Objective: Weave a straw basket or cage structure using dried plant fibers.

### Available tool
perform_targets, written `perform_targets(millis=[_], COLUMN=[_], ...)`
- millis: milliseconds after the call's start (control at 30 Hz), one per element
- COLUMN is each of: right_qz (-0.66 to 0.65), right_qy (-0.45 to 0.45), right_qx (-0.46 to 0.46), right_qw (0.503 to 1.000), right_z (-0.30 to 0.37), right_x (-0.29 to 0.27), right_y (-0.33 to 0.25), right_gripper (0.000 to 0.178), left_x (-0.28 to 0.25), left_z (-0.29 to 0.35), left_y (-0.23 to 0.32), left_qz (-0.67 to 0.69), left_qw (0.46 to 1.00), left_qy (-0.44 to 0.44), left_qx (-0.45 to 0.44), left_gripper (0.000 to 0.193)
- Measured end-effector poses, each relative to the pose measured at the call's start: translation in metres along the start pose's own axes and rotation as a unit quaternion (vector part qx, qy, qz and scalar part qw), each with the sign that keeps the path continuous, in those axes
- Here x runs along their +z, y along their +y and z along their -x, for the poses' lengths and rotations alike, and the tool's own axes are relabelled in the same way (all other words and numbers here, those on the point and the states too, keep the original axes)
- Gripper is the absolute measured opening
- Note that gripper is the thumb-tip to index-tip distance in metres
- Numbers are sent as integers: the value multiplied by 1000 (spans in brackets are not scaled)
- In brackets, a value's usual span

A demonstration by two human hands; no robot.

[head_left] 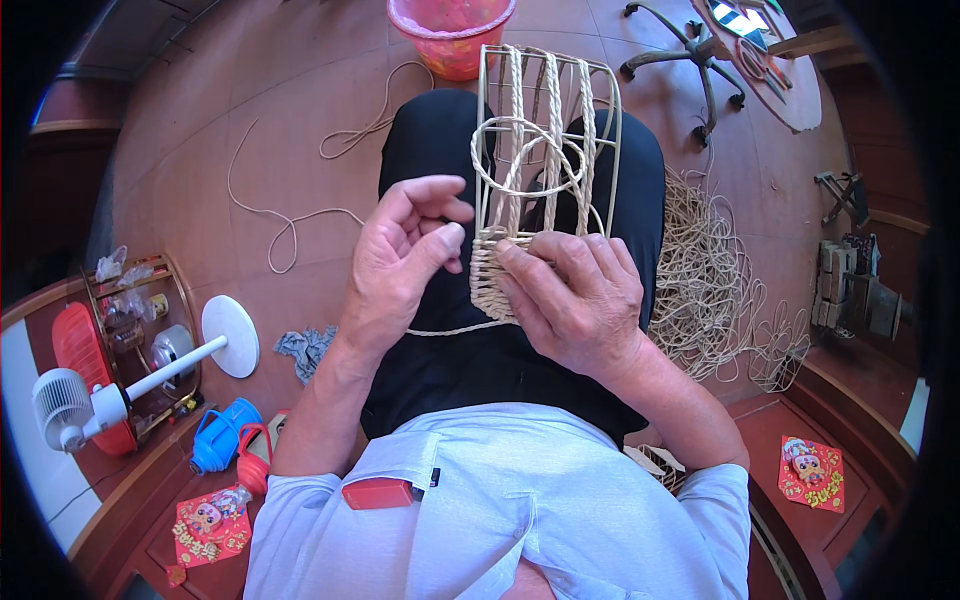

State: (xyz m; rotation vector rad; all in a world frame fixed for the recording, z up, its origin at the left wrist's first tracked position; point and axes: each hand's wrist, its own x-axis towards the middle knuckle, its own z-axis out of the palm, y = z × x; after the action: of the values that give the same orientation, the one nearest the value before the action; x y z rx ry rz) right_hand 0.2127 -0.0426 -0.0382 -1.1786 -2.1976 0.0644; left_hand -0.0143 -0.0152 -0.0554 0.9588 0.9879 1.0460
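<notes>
Have a tall, open basket frame of thin, pale rods strung with lengthwise twisted straw-coloured cords propped over the lap, between the knees of black trousers. Can see a tightly wrapped band of pale woven cord at the near end of the frame. Gripping that band with the bare right hand, thumb and bent fingers closed on its upper edge. Holding the bare left hand up just left of the frame, half open, fingers loosely curled and thumb apart from the index finger; cannot tell whether any strand lies within the curl. Can see a round loop of pale cord lying across the frame's lengthwise cords, and a single loose strand running leftward from below the band.

Beyond the frame, can make out a round pink-red plastic bucket; beyond and to its right, a dark five-armed chair base on castors. Right of the frame, see a tangled heap of straw-coloured cord on the reddish tiled floor. Left of the frame, find a crumpled grey-blue cloth, and farther left a white fan with a round base.
</notes>
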Motion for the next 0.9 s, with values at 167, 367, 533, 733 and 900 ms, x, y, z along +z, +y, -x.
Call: perform_targets(millis=[167, 367, 533, 733, 900], right_qz=[-8, -64, -197, -339, -369], right_qy=[-4, 58, 85, 110, 113], right_qx=[13, 54, 314, 427, 450], right_qw=[1000, 995, 925, 831, 805], right_z=[3, 12, 27, 29, 31], right_x=[0, -20, -32, -33, -34], right_y=[3, 10, 35, 52, 54], right_gripper=[28, 36, 43, 39, 38], left_x=[6, 4, 6, 7, -2], left_z=[-4, -7, -10, -10, -9], left_y=[12, -2, -8, -9, 2], left_qz=[-26, -95, -62, -78, 68], left_qw=[998, 994, 996, 994, 996], left_qy=[-12, -48, -71, -73, -26], left_qx=[-53, 9, 4, 15, -48], left_gripper=[62, 81, 85, 78, 70])
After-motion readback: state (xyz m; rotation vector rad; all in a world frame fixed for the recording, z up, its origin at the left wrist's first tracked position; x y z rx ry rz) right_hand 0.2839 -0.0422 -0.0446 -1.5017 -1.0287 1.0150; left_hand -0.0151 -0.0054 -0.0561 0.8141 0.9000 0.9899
